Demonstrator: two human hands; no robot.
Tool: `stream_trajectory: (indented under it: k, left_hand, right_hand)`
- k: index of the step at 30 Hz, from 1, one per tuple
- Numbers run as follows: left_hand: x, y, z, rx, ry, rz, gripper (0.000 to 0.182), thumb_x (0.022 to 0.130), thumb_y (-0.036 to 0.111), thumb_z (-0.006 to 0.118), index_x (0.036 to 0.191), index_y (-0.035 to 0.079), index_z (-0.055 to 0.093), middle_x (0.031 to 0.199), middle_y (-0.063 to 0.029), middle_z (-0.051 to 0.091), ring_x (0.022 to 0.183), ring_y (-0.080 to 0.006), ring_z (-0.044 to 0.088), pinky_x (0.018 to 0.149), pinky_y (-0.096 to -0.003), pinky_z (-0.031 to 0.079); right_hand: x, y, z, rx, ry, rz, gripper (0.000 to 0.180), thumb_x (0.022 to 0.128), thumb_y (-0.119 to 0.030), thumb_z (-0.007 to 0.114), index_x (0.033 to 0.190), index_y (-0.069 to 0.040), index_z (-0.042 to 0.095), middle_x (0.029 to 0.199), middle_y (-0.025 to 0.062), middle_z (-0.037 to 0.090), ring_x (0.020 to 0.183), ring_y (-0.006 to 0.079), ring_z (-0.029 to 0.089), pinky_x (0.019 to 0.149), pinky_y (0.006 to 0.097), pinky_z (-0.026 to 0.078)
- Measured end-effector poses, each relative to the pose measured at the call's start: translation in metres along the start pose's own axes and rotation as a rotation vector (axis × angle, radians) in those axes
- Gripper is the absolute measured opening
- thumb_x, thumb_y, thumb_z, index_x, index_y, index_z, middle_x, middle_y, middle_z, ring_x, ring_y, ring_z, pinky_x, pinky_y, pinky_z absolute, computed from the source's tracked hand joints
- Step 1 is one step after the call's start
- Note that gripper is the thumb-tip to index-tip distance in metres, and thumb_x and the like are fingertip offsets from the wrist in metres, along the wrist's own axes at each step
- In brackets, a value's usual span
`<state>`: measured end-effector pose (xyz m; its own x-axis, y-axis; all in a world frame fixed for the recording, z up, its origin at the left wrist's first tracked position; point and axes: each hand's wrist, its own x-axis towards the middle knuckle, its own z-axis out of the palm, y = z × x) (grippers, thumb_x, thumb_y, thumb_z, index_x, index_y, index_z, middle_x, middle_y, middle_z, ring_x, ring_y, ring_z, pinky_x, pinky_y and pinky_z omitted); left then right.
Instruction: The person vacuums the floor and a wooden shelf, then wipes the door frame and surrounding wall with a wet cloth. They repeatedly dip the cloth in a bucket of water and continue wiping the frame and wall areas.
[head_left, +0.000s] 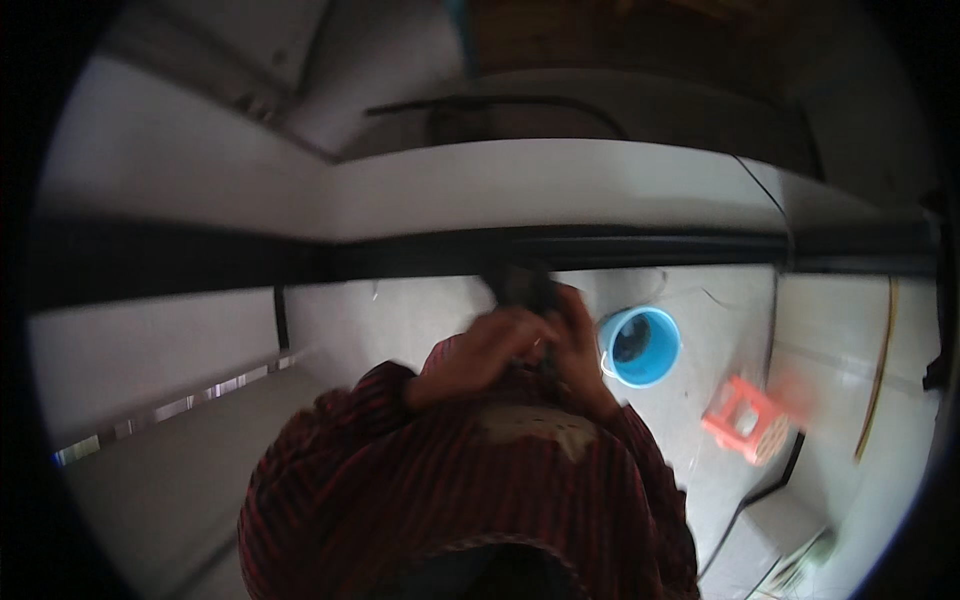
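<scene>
Both of my hands are close together in front of my chest, at the middle of the view. My left hand (487, 345) comes in from the left with its fingers bent over a dark, blurred object (525, 289). On the other side of this object is my right hand (577, 341), its fingers curled along it. The object looks like dark cloth, but blur hides its exact kind. It reaches up beyond my fingers, in front of a dark ledge.
A dark ledge (637, 251) runs across in front of me, below a pale wall panel (525, 187). A light blue bucket (664, 356) with something dark inside stands on the floor at right. Beyond it, an orange-pink plastic stool (731, 420) lies on its side. A thin stick (877, 375) leans at far right.
</scene>
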<state>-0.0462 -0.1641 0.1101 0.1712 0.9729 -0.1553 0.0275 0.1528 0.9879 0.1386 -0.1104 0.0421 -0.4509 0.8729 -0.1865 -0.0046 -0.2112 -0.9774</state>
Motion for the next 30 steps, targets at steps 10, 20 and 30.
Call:
stream_trajectory:
  k: [10, 20, 30]
  left_hand:
    - [0.009, -0.011, -0.01, -0.234, -0.245, -0.137, 0.03, 0.111, 0.023, 0.043, 0.109, 0.0, 0.062, 0.077, -0.0053, 0.06, 0.068, -0.0106, 0.059, 0.064, -0.0274, 0.048]
    - [0.012, -0.038, -0.014, -0.315, 0.424, 0.014, 0.023, 0.109, 0.012, 0.038, 0.118, 0.001, 0.056, 0.105, -0.0091, 0.053, 0.093, -0.0162, 0.054, 0.086, -0.0316, 0.047]
    - [-0.004, -0.029, -0.035, 0.173, 0.585, 0.084, 0.063, 0.086, 0.013, 0.071, 0.144, 0.006, 0.045, 0.138, -0.0176, 0.044, 0.129, -0.0332, 0.046, 0.109, -0.0424, 0.041]
  right_hand:
    - [-0.028, -0.025, -0.015, -0.188, 0.243, 0.03, 0.028, 0.1, -0.019, 0.056, 0.122, -0.002, 0.055, 0.105, 0.0043, 0.06, 0.092, 0.0113, 0.055, 0.078, 0.0256, 0.046]
    - [0.038, -0.006, 0.039, 0.199, -0.229, 0.443, 0.035, 0.107, -0.023, 0.045, 0.135, -0.003, 0.043, 0.114, 0.0061, 0.055, 0.104, 0.013, 0.052, 0.091, 0.0281, 0.045]
    - [0.068, -0.027, 0.045, -0.088, -0.574, 0.323, 0.053, 0.088, -0.013, 0.049, 0.138, 0.003, 0.044, 0.123, 0.0142, 0.059, 0.113, 0.0207, 0.059, 0.101, 0.0343, 0.048]
